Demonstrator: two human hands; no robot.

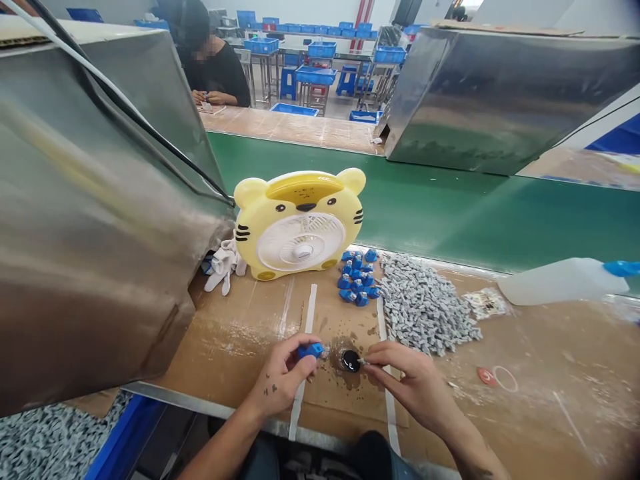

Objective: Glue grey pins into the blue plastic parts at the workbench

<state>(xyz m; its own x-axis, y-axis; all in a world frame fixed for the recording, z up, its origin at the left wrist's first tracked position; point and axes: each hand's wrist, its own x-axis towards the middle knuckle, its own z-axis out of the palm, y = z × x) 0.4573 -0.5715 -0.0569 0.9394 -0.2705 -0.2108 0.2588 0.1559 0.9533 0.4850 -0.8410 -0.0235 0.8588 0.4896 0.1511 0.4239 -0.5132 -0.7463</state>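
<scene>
My left hand (280, 379) is closed around a small blue block (311, 350), thumb and fingers on its sides. To the right of it, a small round cup of black liquid (351, 361) stands on dark-spotted cardboard. At the cup's right rim, my right hand (417, 381) pinches a small greyish piece (363, 361); its exact shape is too small to make out. Several similar blue blocks (357, 280) stand grouped beyond the cup. A heap of small grey pieces (425, 303) lies to their right.
A yellow animal-faced fan (300, 223) stands behind the work spot, white gloves (223, 267) beside it. A translucent bottle (560, 281) lies at right. Metal housings (85, 220) flank a green belt (435, 207). A blue bin (120, 437) sits lower left. Another person (220, 73) sits across.
</scene>
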